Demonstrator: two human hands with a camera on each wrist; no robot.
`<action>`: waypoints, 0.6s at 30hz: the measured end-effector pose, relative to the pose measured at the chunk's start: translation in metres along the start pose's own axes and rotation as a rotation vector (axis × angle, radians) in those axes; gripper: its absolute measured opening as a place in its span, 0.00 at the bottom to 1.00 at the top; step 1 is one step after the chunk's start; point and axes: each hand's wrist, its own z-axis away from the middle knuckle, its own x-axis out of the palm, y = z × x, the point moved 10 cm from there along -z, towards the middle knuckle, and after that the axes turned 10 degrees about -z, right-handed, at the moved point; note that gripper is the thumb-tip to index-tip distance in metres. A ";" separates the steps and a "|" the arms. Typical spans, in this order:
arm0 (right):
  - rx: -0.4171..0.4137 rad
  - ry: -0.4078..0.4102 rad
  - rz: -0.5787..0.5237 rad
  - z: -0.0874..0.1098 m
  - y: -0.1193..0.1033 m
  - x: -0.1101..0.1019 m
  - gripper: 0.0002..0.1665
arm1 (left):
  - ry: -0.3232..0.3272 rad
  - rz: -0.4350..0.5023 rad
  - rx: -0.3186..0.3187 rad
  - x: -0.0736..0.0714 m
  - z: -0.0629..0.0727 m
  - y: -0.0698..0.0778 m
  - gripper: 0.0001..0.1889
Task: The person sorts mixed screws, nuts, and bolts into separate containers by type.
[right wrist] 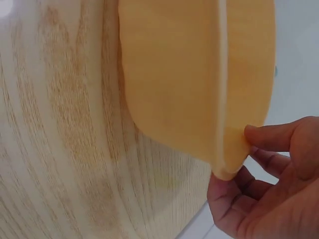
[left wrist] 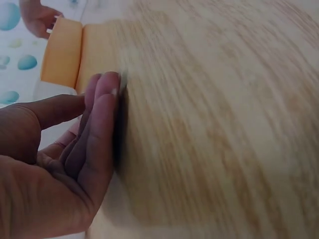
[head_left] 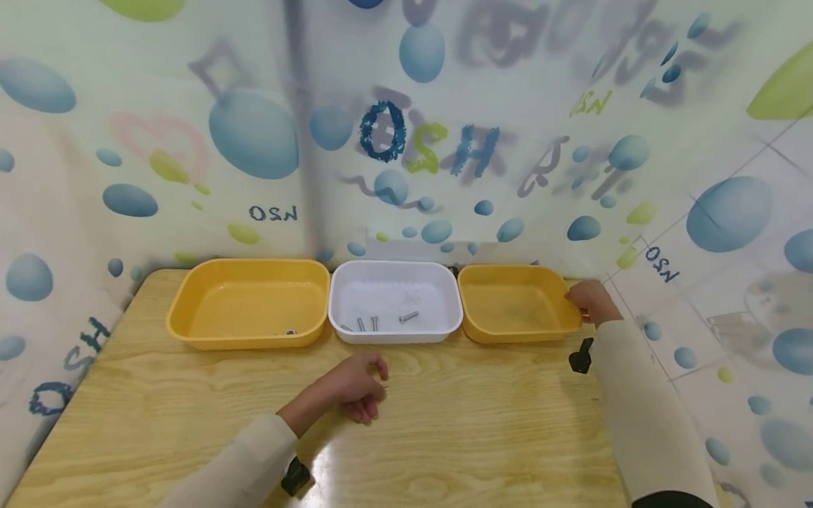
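My right hand [head_left: 593, 302] grips the outer right end of the smaller yellow tray [head_left: 508, 337]. In the right wrist view, the thumb of that hand [right wrist: 279, 174] lies on the inner side of the yellow tray's [right wrist: 169, 79] rim and the fingers curl beneath it. My left hand [head_left: 356, 386] hangs low over the wooden table, in front of the white tray [head_left: 396, 337]. Its fingers [left wrist: 102, 124] are loosely bent, and no held thing can be made out clearly. Several silver screws [head_left: 409, 317] lie in the white tray.
A larger yellow tray [head_left: 248, 342] stands at the left, holding a small metal ring-like piece [head_left: 290, 331] near its front wall. The three trays form a row along the back of the wooden table [head_left: 476, 423], before a patterned curtain [head_left: 356, 204].
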 end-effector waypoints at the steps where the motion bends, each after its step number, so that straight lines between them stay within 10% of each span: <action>1: -0.010 0.003 0.002 0.000 0.000 0.000 0.12 | 0.003 0.007 -0.004 0.000 0.000 -0.001 0.12; 18: 0.006 -0.107 -0.052 -0.003 0.010 0.002 0.16 | 0.037 -0.023 0.007 0.001 -0.005 -0.002 0.04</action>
